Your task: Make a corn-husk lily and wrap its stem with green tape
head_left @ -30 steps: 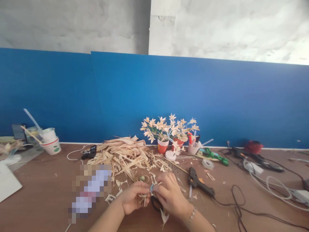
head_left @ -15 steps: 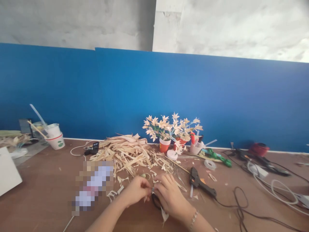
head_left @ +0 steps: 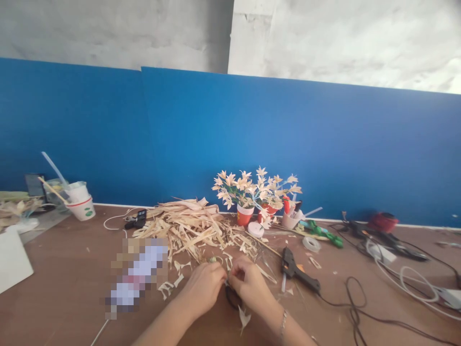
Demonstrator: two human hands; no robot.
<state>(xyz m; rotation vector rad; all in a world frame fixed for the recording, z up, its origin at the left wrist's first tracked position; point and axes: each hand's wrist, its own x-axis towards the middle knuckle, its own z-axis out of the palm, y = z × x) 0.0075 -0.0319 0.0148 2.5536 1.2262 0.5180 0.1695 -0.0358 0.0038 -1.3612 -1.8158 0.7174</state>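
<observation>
My left hand (head_left: pixel 206 287) and my right hand (head_left: pixel 251 283) are close together low over the table, fingertips almost meeting. Both are closed, thumb and fingers pinched. Whatever lies between the fingertips is too small and hidden to name. Below them is a dark looped object (head_left: pixel 233 297), partly covered; its kind is not clear. A pale, pointed husk-like piece (head_left: pixel 244 318) lies just under my right wrist. Beyond my hands spreads a heap of dry, pale husk strips (head_left: pixel 194 226), with cut scraps (head_left: pixel 166 289) to the left of my left hand.
Right of my hands lies a black glue gun (head_left: pixel 298 273) with its cord. Behind stand pale flowers (head_left: pixel 261 192) in a red cup (head_left: pixel 244 216), near a tape roll (head_left: pixel 311 244). A blurred-out object (head_left: pixel 139 276) lies left, a white cup (head_left: pixel 82 209) farther back. Cables (head_left: pixel 406 276) cross the right side.
My right hand has turned, its fingers curling into a pinch, and more of the dark loop shows. My left hand has rolled over, its back now more toward me.
</observation>
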